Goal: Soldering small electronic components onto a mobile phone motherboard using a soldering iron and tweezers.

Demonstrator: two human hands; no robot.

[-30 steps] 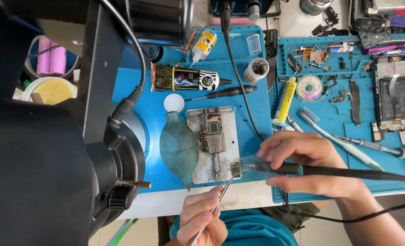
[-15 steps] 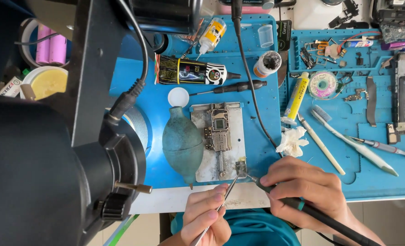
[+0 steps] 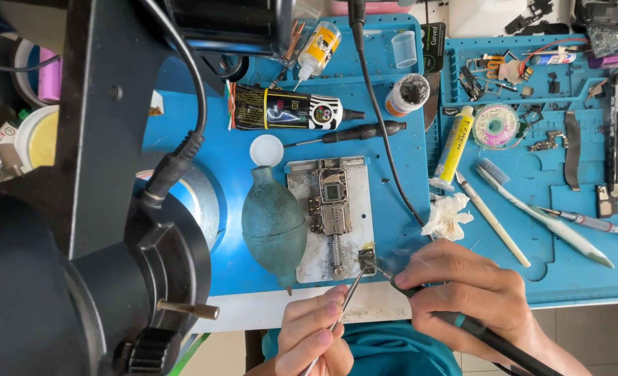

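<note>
Overhead view of a repair tabletop covered by a blue silicone work mat [image 3: 392,230], with a second blue mat with moulded compartments [image 3: 566,230] beside it to the right. At centre, a grey metal holder plate [image 3: 354,230] carries a circuit board [image 3: 331,202] clamped lengthwise; a small chip [image 3: 367,260] sits at the plate's lower right corner. The left hand [image 3: 316,338] has its grip closed on thin tweezers [image 3: 347,303], whose tips reach the small chip. The right hand [image 3: 465,296] has its grip wrapped around a black soldering iron [image 3: 490,338], its tip meeting the same chip from the right. A teal rubber air blower [image 3: 274,226] lies just beside the plate on the left, with a white round cap [image 3: 266,150] above it. Above the plate lie a black screwdriver [image 3: 358,132], a black glue tube [image 3: 288,110] and a yellow-labelled dropper bottle [image 3: 317,50]. A black cable [image 3: 382,146] runs down across the mat. A crumpled tissue [image 3: 447,216] lies near the right hand. On the right mat rest a yellow syringe tube [image 3: 454,146], a toothbrush [image 3: 539,212] and a spool of solder wick [image 3: 495,125]. A black microscope body [image 3: 79,209] fills the left of the view. The white tabletop edge [image 3: 274,306] shows below the mat.
</note>
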